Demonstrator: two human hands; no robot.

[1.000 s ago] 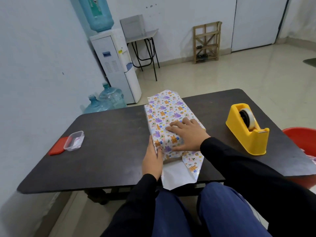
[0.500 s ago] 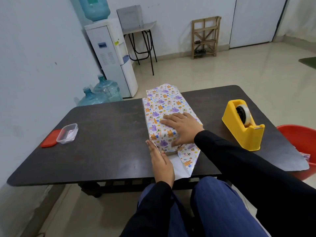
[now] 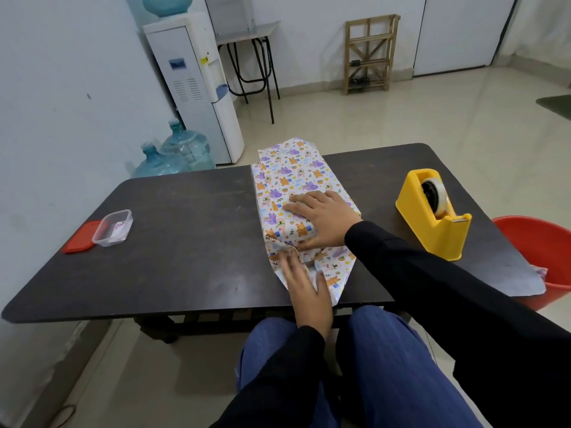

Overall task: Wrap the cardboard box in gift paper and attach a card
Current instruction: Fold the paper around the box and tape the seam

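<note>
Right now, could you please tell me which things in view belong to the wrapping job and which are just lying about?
In the job: wrapped box, right hand flat on top, left hand on its near flap, yellow tape dispenser.
Lying about: clear tub, red lid, red bucket, water dispenser, wooden rack.

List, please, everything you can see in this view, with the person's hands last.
table: one, dark brown, centre
gift-wrapped box: one, white with orange and purple prints, mid-table
tape dispenser: one, yellow, table's right side
plastic container: one, clear, table's left side
lid: one, red, left of the container
tub: one, red, floor right of table
water dispenser: one, white, back wall
water bottles: two, blue, floor beside dispenser
wooden rack: one, tan, back wall
left hand: one, pressing the near paper flap
right hand: one, flat on the box
</note>
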